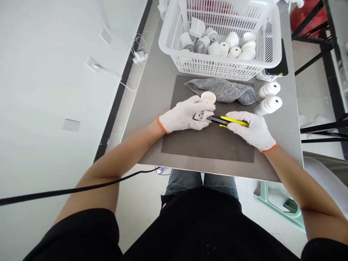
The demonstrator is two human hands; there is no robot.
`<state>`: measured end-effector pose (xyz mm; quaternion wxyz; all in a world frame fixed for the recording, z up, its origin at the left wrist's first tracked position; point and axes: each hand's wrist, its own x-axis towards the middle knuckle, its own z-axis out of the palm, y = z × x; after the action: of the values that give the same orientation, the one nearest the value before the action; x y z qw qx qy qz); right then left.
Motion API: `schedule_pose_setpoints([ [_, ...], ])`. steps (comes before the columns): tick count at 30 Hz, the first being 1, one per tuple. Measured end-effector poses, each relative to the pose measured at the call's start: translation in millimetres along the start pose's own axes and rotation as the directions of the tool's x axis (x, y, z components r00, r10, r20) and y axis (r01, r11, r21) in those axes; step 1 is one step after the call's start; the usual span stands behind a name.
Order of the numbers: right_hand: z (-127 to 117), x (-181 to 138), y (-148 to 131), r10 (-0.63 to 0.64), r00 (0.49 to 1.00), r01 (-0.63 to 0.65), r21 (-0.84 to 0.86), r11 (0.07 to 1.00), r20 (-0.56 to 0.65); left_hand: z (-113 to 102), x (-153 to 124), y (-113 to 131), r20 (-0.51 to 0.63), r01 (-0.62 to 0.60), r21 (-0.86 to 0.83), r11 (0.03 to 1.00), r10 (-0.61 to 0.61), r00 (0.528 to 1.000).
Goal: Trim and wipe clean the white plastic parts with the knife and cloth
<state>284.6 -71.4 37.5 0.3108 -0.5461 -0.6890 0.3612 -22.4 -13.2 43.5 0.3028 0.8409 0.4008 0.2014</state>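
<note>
My left hand (190,113), in a white knit glove with an orange cuff, is closed around a small white plastic part (201,116) with a grey, holed face. A round white cap (208,97) shows just above those fingers; whether it is joined to the part I cannot tell. In my gloved right hand (248,127) is a yellow and black utility knife (234,121). Its blade end points left and meets the edge of the white part. Both hands are over a dark mat (206,145) on the table.
A white slotted basket (214,67) holding several white plastic parts stands at the back. In front of it lies a crumpled grey cloth (221,89). Two white ribbed pieces (269,105) lie to the right, near a black phone (280,65). A black cable (81,189) crosses my left arm.
</note>
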Motion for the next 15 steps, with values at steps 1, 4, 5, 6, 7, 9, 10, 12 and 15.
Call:
schedule_pose_setpoints([
  [1, 0.0, 0.1, 0.2, -0.010, 1.000, 0.010, 0.001, 1.000, 0.003, -0.6, -0.1, 0.0, 0.006, 0.002, 0.004, 1.000, -0.002, 1.000],
  [4, 0.0, -0.2, 1.6, -0.014, 1.000, 0.014, 0.014, 1.000, -0.018, -2.3, -1.4, -2.0, 0.033, -0.013, 0.023, 1.000, 0.012, 0.999],
  [5, 0.1, -0.4, 2.1, -0.016, 1.000, 0.016, 0.015, 1.000, -0.024, -2.7, -2.0, -3.2, 0.051, -0.025, 0.031, 0.999, 0.024, 0.998],
  [6, 0.1, -0.5, 2.3, -0.021, 1.000, 0.021, 0.010, 1.000, -0.023, -3.2, -2.4, -4.4, 0.072, -0.042, 0.040, 0.998, 0.039, 0.997],
  [7, 0.2, -0.7, 2.4, -0.026, 0.999, 0.026, -0.001, 1.000, -0.019, -3.5, -2.7, -5.4, 0.095, -0.062, 0.048, 0.997, 0.058, 0.994],
  [9, 0.2, -0.8, 1.7, -0.026, 1.000, 0.026, -0.028, 0.999, -0.017, -4.0, -2.6, -6.3, 0.137, -0.097, 0.049, 0.994, 0.090, 0.986],
  [10, 0.2, -0.8, 1.2, -0.019, 1.000, 0.018, -0.038, 0.999, -0.020, -4.2, -2.3, -6.2, 0.149, -0.106, 0.044, 0.993, 0.098, 0.984],
  [12, 0.1, -0.7, 0.1, -0.008, 1.000, 0.007, -0.044, 0.999, -0.027, -4.3, -0.9, -4.5, 0.161, -0.088, 0.038, 0.995, 0.081, 0.984],
  [15, 0.0, -0.6, -1.0, -0.012, 1.000, 0.011, -0.033, 0.999, -0.009, -3.6, 1.8, -0.1, 0.159, 0.009, 0.085, 0.996, -0.022, 0.987],
])
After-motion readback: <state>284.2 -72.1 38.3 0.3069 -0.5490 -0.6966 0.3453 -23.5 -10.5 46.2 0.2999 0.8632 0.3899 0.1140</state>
